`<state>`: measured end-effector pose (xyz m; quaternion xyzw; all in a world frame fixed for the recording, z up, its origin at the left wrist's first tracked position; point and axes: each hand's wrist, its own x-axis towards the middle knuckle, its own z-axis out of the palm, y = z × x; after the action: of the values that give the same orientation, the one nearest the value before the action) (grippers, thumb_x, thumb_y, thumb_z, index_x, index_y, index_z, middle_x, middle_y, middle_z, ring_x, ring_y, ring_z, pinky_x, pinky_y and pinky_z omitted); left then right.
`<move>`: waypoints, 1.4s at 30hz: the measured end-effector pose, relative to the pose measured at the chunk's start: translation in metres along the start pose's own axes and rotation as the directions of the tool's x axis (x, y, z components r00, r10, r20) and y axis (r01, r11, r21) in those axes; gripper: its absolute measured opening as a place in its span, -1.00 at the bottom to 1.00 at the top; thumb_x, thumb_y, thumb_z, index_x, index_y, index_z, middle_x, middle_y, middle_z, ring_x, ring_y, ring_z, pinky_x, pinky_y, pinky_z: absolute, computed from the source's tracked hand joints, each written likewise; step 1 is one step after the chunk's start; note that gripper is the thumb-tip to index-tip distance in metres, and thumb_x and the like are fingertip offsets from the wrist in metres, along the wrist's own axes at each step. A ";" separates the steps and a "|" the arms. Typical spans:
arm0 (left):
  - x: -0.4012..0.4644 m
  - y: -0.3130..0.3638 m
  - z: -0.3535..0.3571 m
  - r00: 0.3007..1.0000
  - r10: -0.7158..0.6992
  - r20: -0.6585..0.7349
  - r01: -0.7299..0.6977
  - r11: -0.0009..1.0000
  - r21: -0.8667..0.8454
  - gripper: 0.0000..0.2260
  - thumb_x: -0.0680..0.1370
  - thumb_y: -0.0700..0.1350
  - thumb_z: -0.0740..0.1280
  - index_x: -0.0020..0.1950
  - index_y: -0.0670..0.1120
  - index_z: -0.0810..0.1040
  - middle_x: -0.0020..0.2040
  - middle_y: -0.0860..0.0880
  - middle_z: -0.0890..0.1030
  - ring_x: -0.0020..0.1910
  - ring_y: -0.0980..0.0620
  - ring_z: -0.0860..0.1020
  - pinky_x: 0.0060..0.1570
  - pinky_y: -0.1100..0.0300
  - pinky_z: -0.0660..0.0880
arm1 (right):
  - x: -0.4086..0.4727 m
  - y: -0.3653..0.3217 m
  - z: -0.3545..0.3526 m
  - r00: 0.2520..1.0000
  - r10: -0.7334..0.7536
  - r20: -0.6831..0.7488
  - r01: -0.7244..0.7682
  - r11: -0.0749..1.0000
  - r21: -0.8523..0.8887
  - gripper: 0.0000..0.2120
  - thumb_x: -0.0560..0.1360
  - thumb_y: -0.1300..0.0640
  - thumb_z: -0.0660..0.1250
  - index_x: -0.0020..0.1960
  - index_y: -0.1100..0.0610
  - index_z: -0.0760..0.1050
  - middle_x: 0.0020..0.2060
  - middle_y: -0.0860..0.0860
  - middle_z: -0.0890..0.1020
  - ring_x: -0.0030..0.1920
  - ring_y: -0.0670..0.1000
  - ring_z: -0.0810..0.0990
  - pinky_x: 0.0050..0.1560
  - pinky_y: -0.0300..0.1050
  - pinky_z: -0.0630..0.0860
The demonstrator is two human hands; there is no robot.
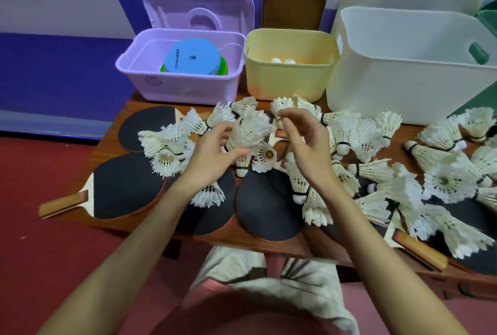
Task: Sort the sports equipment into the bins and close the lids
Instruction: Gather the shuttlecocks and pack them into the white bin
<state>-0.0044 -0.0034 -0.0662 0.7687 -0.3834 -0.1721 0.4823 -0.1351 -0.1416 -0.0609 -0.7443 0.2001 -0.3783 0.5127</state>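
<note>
- The left hand (212,151) is gripping a shuttlecock (250,130) above the middle of the table (285,246), fingers curled round its feathers and thumb pressing near the cork end.
- The right hand (304,143) is hovering just beside it, fingers loosely curled and slightly apart; whether the fingertips are pinching the shuttlecock (281,104) behind them is not possible to tell.
- More shuttlecocks (376,173) are lying heaped across the table, thickest on the right, several reaching toward its right and front edges.
- Black paddles (126,186) are lying flat under the heap; one handle (60,204) is sticking out past the left edge, another (419,250) is pointing off the front right.
- Three bins are standing along the back edge, all open: a purple bin (185,87) holding a blue disc (193,56) on a stack, a yellow bin (285,81) holding white balls (282,60), and a white bin (403,79), its inside not showing.
- Their lids (199,9) are leaning upright behind them against the wall.
- The bins are sitting close together, the yellow nearly touching the white.
- Red floor (40,240) is lying open to the left of the table.
</note>
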 end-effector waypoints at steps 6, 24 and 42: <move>-0.012 -0.011 -0.003 0.995 -0.056 -0.082 0.046 0.992 -0.119 -0.62 0.42 -0.23 0.49 0.15 -0.01 0.45 0.05 0.14 0.57 0.07 0.33 0.53 0.07 0.43 0.43 | 0.007 0.024 0.007 0.958 0.159 0.237 0.040 0.748 -0.662 -0.81 0.40 0.04 0.42 -0.06 0.14 0.61 -0.26 0.02 0.64 -0.19 0.01 0.58 -0.11 -0.06 0.52; -0.012 -0.019 -0.013 0.989 0.021 -0.146 -0.016 0.999 0.037 -0.54 0.39 -0.28 0.50 0.24 -0.06 0.47 0.10 0.14 0.59 0.15 0.20 0.54 0.20 0.31 0.42 | 0.018 -0.028 -0.011 0.965 0.054 -0.256 -0.065 0.997 -0.035 -0.94 0.48 0.28 0.35 -0.10 0.20 0.61 -0.31 0.00 0.59 -0.32 -0.15 0.49 -0.27 -0.35 0.43; -0.015 -0.005 -0.017 0.999 -0.021 -0.034 0.019 0.998 -0.068 -0.46 0.36 -0.26 0.54 0.30 -0.11 0.47 0.14 0.07 0.60 0.12 0.24 0.56 0.22 0.21 0.49 | 0.040 -0.027 0.024 0.970 0.121 0.212 -0.082 0.979 -0.185 -0.85 0.50 0.27 0.34 -0.01 0.29 0.65 -0.24 0.07 0.66 -0.25 -0.14 0.49 -0.20 -0.23 0.40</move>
<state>-0.0015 0.0195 -0.0645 0.7585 -0.3614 -0.1764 0.5127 -0.0941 -0.1439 -0.0261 -0.8126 0.2119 -0.2468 0.4835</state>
